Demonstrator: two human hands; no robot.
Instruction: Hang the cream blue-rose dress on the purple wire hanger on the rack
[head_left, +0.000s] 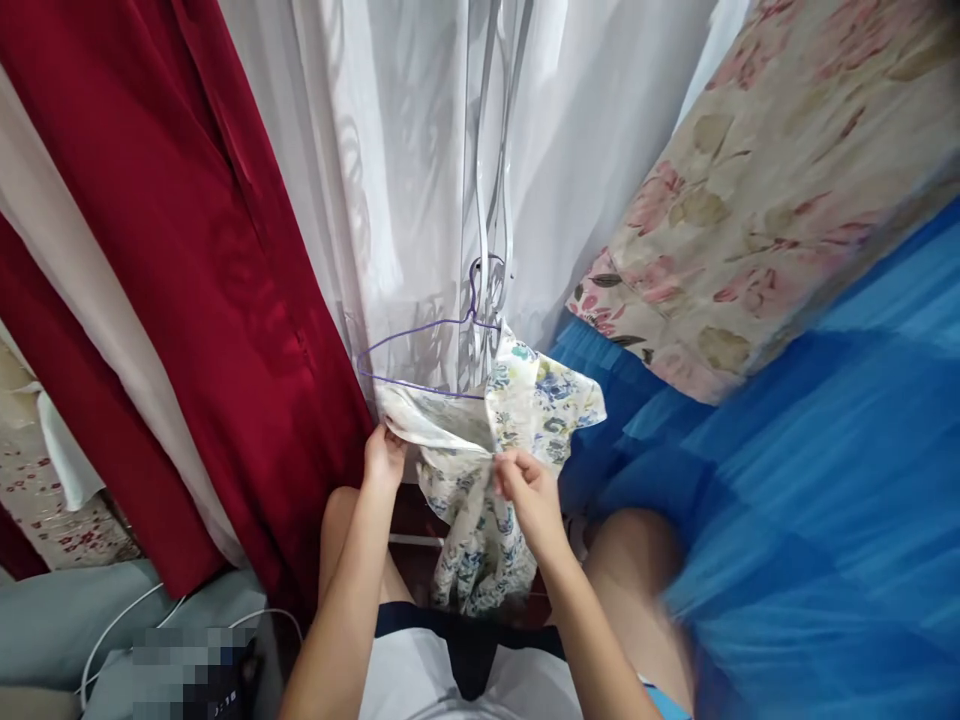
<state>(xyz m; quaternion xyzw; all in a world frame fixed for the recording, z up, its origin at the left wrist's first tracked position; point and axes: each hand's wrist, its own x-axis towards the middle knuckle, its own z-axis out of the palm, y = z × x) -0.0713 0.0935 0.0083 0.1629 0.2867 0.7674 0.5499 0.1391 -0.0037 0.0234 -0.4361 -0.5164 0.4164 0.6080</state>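
Note:
A white shirt with a blue and green floral print (540, 400) hangs by one shoulder from the right arm of a purple wire hanger (420, 328). The hanger's left arm is bare. My left hand (385, 458) is closed on the loose left side of the shirt, just below the bare arm. With fingers pinched, my right hand (527, 488) grips the shirt's front edge near the middle. Between the two hands the cloth is stretched, and its lower part drops in folds between my knees. The hanger's hook is on a white metal hook piece (482, 200).
White curtains (405, 150) hang behind, with a dark red curtain (217, 250) at left. At right are a floral cloth (750, 220) and blue tulle fabric (810, 480). A grey cushioned surface (45, 610) with a white cable (112, 625) lies at lower left.

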